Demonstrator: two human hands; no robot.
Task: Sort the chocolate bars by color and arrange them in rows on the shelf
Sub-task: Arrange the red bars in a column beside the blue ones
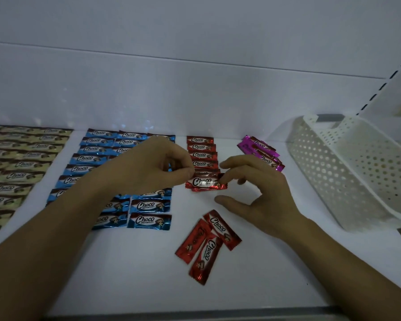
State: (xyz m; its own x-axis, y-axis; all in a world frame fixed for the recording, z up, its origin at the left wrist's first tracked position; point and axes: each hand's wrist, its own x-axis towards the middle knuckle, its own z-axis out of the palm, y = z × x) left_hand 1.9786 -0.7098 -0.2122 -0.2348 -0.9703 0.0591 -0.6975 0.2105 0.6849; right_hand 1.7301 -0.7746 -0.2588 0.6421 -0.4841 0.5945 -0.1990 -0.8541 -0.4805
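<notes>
A red chocolate bar [205, 183] lies at the near end of a column of red bars [202, 151] on the white shelf [130, 262]. My left hand [153, 165] pinches its left end and my right hand [252, 188] pinches its right end. Three loose red bars [207, 245] lie in a heap nearer to me. Blue bars [148, 206] fill rows to the left, partly hidden by my left arm. Pale yellow bars [16, 163] cover the far left. A small pile of magenta bars [262, 152] sits to the right of the red column.
A white perforated plastic basket [357, 172] stands tilted at the right side of the shelf. The shelf's back wall [195, 93] rises behind the rows. A grey front edge [195, 315] runs along the bottom.
</notes>
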